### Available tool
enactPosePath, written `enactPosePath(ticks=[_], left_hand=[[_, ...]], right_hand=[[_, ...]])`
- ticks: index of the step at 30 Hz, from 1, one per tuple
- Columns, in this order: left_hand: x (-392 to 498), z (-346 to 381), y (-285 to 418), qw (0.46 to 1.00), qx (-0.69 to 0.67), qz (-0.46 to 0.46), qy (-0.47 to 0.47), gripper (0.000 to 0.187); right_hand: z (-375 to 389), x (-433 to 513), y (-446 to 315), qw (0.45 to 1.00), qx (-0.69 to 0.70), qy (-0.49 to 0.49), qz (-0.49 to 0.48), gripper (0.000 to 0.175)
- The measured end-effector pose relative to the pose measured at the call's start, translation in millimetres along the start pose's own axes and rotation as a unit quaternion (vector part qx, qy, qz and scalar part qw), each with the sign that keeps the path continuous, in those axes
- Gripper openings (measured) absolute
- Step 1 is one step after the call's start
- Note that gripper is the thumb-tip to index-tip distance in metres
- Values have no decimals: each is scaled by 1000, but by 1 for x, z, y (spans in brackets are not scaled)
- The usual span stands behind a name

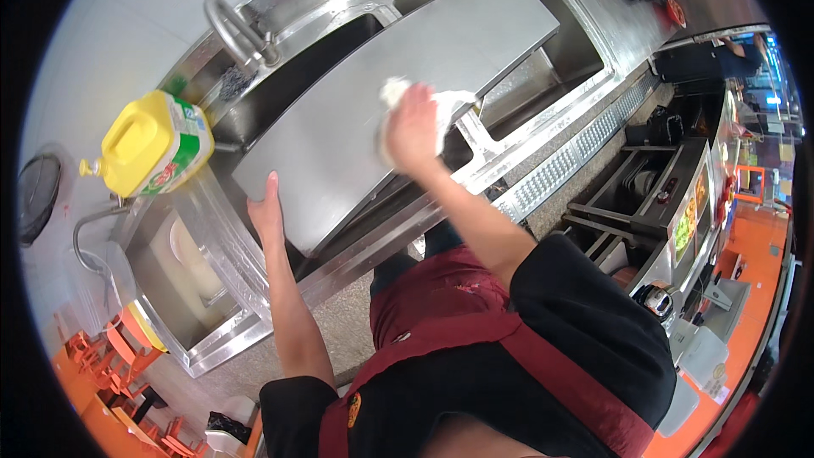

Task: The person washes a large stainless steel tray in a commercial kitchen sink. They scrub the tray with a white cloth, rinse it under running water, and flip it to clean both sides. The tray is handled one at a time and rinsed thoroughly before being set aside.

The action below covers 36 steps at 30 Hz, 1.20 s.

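Note:
A long flat stainless steel panel (331, 133) lies slantwise across the basins of a metal sink (394, 229). My left hand (267, 207) grips its left end, thumb on the top face and the fingers hidden beneath. Pressed on the panel near its front edge, my right hand (413, 130) holds a white cloth (450, 108). The cloth shows on both sides of the hand, and its far end looks blurred.
Behind the panel rises a curved faucet (232, 32), with a steel scourer (236, 81) near its base. A yellow detergent jug (156, 143) stands at the left, beside a basin of cloudy water (184, 267). A perforated floor drain cover (559, 168) runs along the right.

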<state>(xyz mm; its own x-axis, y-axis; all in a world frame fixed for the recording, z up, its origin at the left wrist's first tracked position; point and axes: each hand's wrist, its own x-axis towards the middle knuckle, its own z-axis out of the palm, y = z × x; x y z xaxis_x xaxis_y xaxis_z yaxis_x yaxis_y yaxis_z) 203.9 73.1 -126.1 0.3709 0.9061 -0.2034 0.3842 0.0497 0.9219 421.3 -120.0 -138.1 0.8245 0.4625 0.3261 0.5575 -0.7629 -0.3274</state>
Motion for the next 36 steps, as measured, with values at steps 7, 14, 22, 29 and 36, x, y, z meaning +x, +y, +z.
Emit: enactPosePath(ticks=[7, 14, 22, 29, 36], left_hand=[[-10, -1, 10, 998, 53, -21, 31, 64], [14, -21, -9, 959, 214, -137, 126, 85], [36, -114, -4, 952, 229, -135, 150, 81], [92, -212, -70, 893, 348, -164, 233, 68], [77, -110, -62, 832, 453, 107, 301, 47]], right_hand=[[14, -53, -142, 950, 160, -164, -213, 57], [14, 97, 106, 978, 94, -130, -132, 40], [-50, 221, 416, 928, -287, -145, 187, 53], [21, 212, 298, 948, 15, -285, 139, 77], [20, 231, 1, 937, 205, -75, -274, 45]])
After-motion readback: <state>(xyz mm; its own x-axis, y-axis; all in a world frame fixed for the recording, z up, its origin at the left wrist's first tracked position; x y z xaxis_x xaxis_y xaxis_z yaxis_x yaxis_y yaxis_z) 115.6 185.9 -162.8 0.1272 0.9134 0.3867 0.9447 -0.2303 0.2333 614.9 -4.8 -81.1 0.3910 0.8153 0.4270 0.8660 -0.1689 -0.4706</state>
